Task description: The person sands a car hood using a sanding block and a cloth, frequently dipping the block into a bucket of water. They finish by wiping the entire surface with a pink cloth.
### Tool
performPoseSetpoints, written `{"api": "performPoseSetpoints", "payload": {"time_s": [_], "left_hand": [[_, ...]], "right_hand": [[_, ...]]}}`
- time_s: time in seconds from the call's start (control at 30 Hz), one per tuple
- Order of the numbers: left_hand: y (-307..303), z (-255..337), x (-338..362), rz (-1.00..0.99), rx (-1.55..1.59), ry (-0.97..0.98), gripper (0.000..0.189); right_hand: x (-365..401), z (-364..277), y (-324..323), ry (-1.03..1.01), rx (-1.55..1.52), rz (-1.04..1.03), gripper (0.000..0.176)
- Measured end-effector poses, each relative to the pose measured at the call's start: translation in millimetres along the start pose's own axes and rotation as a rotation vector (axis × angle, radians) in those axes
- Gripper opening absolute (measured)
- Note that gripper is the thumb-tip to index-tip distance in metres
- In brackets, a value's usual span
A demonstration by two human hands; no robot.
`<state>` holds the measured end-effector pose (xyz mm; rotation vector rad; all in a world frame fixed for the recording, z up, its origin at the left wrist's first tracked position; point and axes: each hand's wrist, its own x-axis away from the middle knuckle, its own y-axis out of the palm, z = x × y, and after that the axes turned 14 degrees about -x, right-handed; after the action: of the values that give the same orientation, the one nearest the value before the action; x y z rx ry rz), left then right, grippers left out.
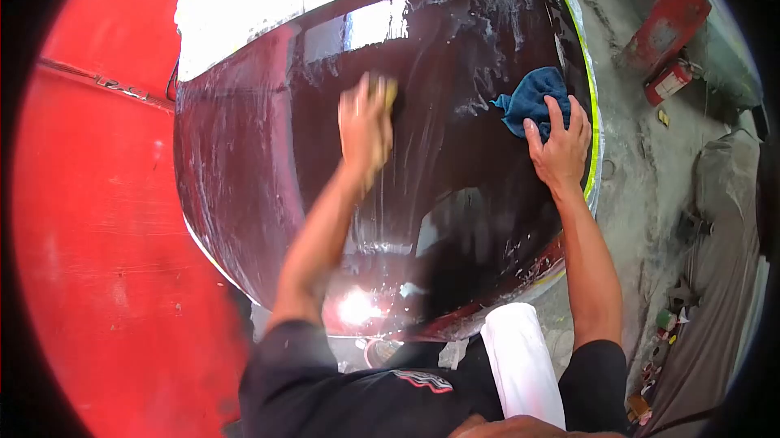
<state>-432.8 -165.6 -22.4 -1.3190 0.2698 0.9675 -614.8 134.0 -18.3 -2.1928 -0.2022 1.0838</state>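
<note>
Red bodywork [106,219] is seen beside the dark, glossy panel [455,149], where a small yellow-edged pad [391,95] is covered by the blurred left hand [364,125], inboard of the far edge; whether that grip is clamped cannot be told. Over by the right edge, the blue cloth [532,97] is touched by the right hand [562,149], grip apart, fingers spread. Both look light: the limp cloth is best gathered at its middle, the probably springy pad pinched by its sides, with slipping likely on the streaked panel.

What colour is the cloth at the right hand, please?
The cloth is blue, clearest in head view.
</note>
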Motion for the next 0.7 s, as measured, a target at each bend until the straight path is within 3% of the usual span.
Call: {"api": "performPoseSetpoints", "payload": {"time_s": [0.03,0.07,0.1,0.17,0.2,0.27,0.33,0.37,0.4,0.43,0.47,0.5,0.53,0.57,0.63,0.67,0.7], "left_hand": [[18,-10,-73,-0.118,-0.418,0.227,0.031],[38,-2,-133,-0.309,-0.645,0.123,0.024],[55,0,-154,-0.094,-0.584,0.121,0.027],[55,-10,-137,-0.093,-0.533,0.191,0.027],[21,-4,-102,-0.088,-0.508,0.307,0.032],[-18,-9,29,-0.139,0.144,-0.047,0.044],[-87,-12,151,-0.211,-0.339,0.204,0.051],[-86,-12,149,-0.226,-0.343,0.207,0.051],[-75,-9,146,-0.16,-0.256,0.091,0.047],[-57,-9,130,-0.084,-0.163,-0.011,0.042],[-29,-2,52,-0.098,0.149,-0.301,0.03],[3,-11,-22,-0.006,-0.006,0.074,0.04],[18,-2,-90,-0.152,-0.244,0.015,0.027],[57,-16,-147,-0.24,-0.523,0.1,0.022],[67,1,-167,-0.075,-0.533,0.163,0.021],[53,-1,-143,-0.119,-0.474,0.241,0.022],[55,-28,-93,-0.104,0.046,0.1,0.029]], "right_hand": [[-4,2,0,-0.009,-0.016,0.008,0.052],[-6,2,0,-0.02,-0.033,0.013,0.052],[4,-1,-5,-0.021,-0.053,-0.011,0.051],[-2,1,-6,-0.019,-0.054,0.019,0.05],[0,1,-6,-0.029,-0.053,0.022,0.05],[5,-1,-6,-0.013,-0.057,0.002,0.051],[-2,-1,-4,0.0,-0.034,0.01,0.051],[3,-3,-4,0.007,-0.007,-0.008,0.052],[6,-5,-5,0.004,-0.014,-0.018,0.052],[6,-4,-5,0.012,-0.024,-0.026,0.052],[3,-2,-4,0.026,-0.027,-0.019,0.052],[3,0,-4,0.031,-0.021,-0.013,0.052],[4,1,-4,0.025,-0.053,-0.021,0.052],[5,1,-5,0.033,-0.081,-0.014,0.053],[3,5,-6,0.026,-0.087,-0.005,0.052],[7,4,-6,0.023,-0.115,0.0,0.052],[6,2,-5,0.043,-0.133,-0.001,0.052]]}}
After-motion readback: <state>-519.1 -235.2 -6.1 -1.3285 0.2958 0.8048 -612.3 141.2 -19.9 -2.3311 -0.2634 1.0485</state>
